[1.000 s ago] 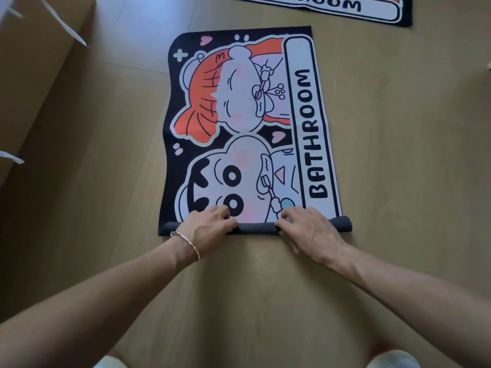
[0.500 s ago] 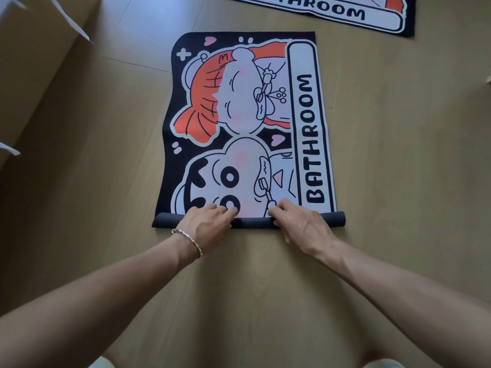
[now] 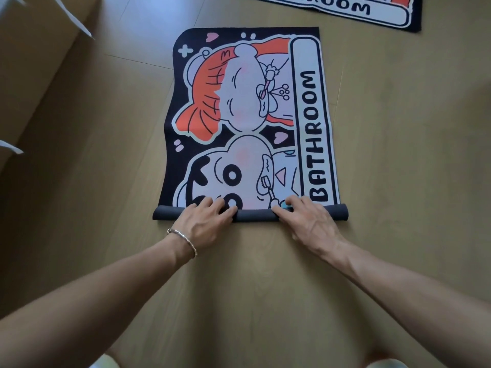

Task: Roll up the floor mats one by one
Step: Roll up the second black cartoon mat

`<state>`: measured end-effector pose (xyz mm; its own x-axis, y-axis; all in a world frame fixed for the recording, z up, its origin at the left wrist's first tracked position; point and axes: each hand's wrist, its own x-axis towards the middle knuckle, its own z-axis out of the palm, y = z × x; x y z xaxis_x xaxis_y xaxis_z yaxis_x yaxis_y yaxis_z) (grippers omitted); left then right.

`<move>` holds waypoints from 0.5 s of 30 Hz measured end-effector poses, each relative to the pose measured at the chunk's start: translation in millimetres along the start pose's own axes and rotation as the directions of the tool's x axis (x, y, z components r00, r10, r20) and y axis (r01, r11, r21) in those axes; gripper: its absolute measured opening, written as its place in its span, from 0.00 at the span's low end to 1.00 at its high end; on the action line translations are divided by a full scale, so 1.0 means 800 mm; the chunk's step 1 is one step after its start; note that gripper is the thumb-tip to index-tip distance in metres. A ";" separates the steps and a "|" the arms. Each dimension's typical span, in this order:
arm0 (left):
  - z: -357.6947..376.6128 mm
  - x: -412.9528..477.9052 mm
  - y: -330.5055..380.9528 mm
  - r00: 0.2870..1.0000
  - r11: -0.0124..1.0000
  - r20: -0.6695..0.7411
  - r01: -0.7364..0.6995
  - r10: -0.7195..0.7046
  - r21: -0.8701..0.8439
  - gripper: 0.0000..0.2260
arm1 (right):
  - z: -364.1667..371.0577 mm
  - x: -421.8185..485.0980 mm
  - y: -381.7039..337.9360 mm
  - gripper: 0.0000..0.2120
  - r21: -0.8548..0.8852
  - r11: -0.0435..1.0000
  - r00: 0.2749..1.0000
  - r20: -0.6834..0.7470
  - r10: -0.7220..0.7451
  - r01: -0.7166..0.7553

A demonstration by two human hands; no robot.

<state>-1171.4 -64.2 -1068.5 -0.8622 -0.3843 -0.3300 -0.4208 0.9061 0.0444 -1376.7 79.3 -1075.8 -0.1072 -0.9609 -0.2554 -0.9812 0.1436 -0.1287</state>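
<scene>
Bathroom mat (image 3: pixel 247 115) rolled a touch further, left hand (image 3: pixel 207 224) and right hand (image 3: pixel 305 221) just pressing flat-fingered on the roll (image 3: pixel 255 215), loads left.

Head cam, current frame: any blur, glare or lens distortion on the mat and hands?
Head view: the mat print is sharp, BATHROOM readable, no glare; left hand and right hand crisp; wide-angle lens stretches the forearms at the bottom; floor darker, shadowed, at left.
</scene>
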 end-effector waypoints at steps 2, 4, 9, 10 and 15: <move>0.009 -0.009 -0.004 1.000 0.999 -0.023 -0.007 0.008 0.041 0.17 | -0.001 -0.001 0.000 0.31 0.009 1.000 1.000 0.015 0.016 -0.016; 0.016 -0.014 -0.006 1.000 0.993 -0.009 -0.015 0.016 0.116 0.22 | -0.006 0.001 -0.001 0.31 0.002 0.999 0.998 0.038 0.040 -0.041; 0.009 -0.010 -0.010 1.000 0.989 -0.002 0.028 -0.028 0.148 0.31 | -0.008 0.002 0.000 0.29 0.032 0.998 0.996 0.078 0.045 -0.048; 0.011 -0.009 -0.010 1.000 0.988 0.002 0.027 -0.027 0.151 0.31 | -0.008 0.003 0.001 0.29 0.037 0.998 0.996 0.077 0.049 -0.052; 0.029 -0.009 -0.007 0.995 0.994 -0.097 0.039 -0.029 0.106 0.30 | 0.013 -0.005 -0.004 0.20 -0.055 0.997 0.998 -0.040 0.045 -0.047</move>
<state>-1156.6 -62.4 -1088.6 -0.8729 -0.4257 -0.2382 -0.4221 0.9039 -0.0688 -1371.3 84.8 -1084.6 -0.1574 -0.9623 -0.2219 -0.9824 0.1755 -0.0641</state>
